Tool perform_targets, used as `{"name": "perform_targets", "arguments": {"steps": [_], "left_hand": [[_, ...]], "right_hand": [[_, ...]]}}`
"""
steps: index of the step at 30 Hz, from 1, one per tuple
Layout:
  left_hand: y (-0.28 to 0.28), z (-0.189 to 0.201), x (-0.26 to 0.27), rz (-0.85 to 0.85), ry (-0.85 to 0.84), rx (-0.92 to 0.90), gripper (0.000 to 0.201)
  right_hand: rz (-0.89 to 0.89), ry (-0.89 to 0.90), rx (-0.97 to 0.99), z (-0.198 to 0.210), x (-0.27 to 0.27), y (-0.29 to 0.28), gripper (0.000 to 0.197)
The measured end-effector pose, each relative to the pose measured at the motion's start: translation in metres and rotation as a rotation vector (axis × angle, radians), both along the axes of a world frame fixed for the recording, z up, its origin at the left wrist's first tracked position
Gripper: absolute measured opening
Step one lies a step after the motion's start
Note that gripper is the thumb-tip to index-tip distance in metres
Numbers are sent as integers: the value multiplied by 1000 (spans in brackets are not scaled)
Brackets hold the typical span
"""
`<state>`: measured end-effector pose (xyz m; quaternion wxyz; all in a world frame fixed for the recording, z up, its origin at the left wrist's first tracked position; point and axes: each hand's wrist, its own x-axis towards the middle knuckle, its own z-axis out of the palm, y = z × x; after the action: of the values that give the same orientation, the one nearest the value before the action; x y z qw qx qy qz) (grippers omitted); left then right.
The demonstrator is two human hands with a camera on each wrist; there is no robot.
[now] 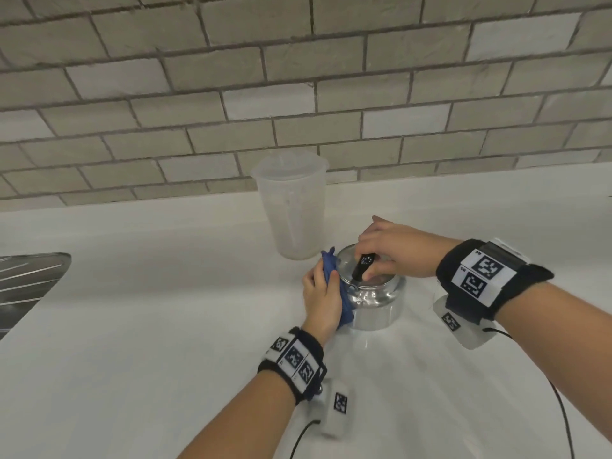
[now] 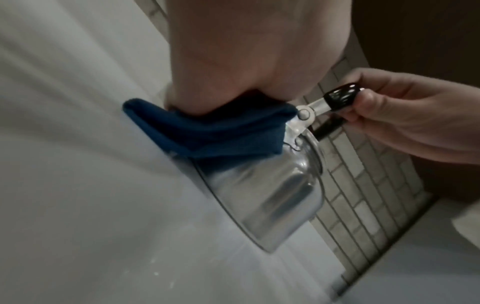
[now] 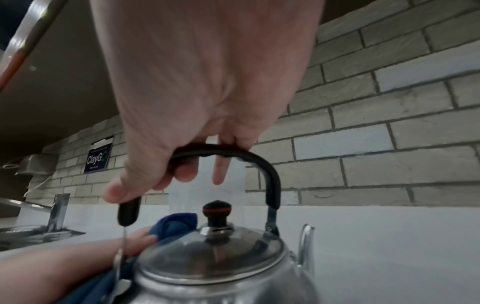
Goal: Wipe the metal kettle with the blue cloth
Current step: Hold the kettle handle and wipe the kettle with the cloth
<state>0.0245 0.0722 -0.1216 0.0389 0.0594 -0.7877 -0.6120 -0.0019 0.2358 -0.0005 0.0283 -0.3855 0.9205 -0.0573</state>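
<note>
A shiny metal kettle (image 1: 376,301) stands on the white counter (image 1: 165,326). My right hand (image 1: 381,256) grips its black arched handle (image 1: 362,266) from above, thumb at the near end. My left hand (image 1: 323,294) holds the bunched blue cloth (image 1: 331,265) against the kettle's left side. In the left wrist view the cloth (image 2: 215,133) lies folded between my palm and the kettle (image 2: 272,195). In the right wrist view the handle (image 3: 226,152) arches over the lid knob (image 3: 217,207), with the cloth (image 3: 174,224) behind the lid.
A tall translucent plastic jug (image 1: 291,207) stands just behind the kettle, against the grey brick wall (image 1: 298,94). A steel sink drainer (image 1: 29,279) lies at the far left, with a tap (image 3: 58,211) beside it. Cables trail from both wrist units.
</note>
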Motion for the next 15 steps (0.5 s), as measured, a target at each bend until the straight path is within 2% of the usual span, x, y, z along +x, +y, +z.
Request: {"name": "perform_targets", "arguments": {"steps": [1, 4, 8, 12, 15], "left_hand": [[0, 0, -5, -3, 27, 62, 44], [-4, -3, 1, 9, 23, 67, 38], [-16, -6, 26, -90, 8, 198, 31], [-26, 6, 2, -39, -53, 335, 22], [-26, 16, -7, -34, -2, 424, 21]], "right_hand": [[-11, 23, -5, -1, -1, -4, 27], [-55, 64, -23, -3, -2, -11, 27], [-100, 144, 15, -2, -2, -23, 32], [-147, 175, -20, -5, 2, -40, 33], [-204, 171, -35, -5, 5, -59, 34]]}}
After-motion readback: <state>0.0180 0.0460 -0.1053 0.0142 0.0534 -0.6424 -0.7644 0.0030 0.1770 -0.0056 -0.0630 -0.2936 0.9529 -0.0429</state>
